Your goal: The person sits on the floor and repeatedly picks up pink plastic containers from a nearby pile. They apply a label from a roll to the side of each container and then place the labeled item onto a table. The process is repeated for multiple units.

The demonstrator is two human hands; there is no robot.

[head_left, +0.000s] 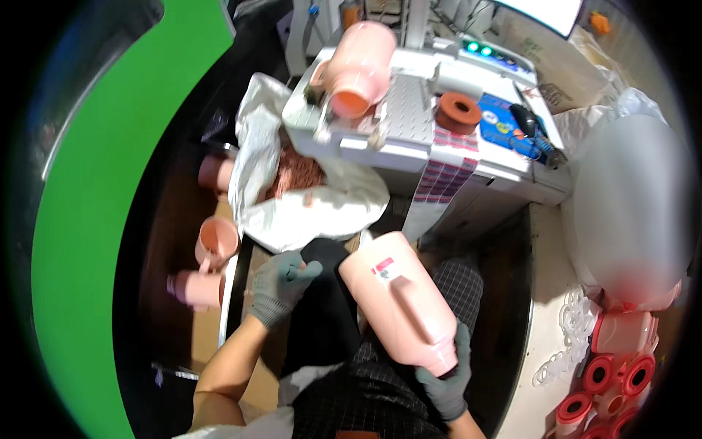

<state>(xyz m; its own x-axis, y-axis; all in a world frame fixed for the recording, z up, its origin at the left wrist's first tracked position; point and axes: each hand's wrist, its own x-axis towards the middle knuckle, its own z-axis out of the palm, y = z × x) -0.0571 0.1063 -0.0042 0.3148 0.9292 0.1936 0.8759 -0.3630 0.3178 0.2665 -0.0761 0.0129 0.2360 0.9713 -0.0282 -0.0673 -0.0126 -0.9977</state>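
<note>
A pink plastic thermos jug [398, 300] lies tilted across my lap, its narrow neck toward the lower right. A small red-and-grey sticker is on its side, and a long handle runs along it. My right hand [447, 380], in a grey glove, grips the jug at the neck end. To the left of the jug, clear of it, is my left hand [281, 284], also gloved, with fingers curled and pressed together; what they may hold is hidden. A second pink jug [360, 66] lies on the white machine [409, 110] ahead, its open mouth toward me.
A white sack [292, 219] with brown strips stands ahead left. Pink cups [217, 240] lie at left beside a green panel [95, 219]. A sticker strip [446, 175] hangs off the machine below a brown roll [458, 113]. Red-rimmed pink parts [599, 373] and white rings [574, 329] lie right.
</note>
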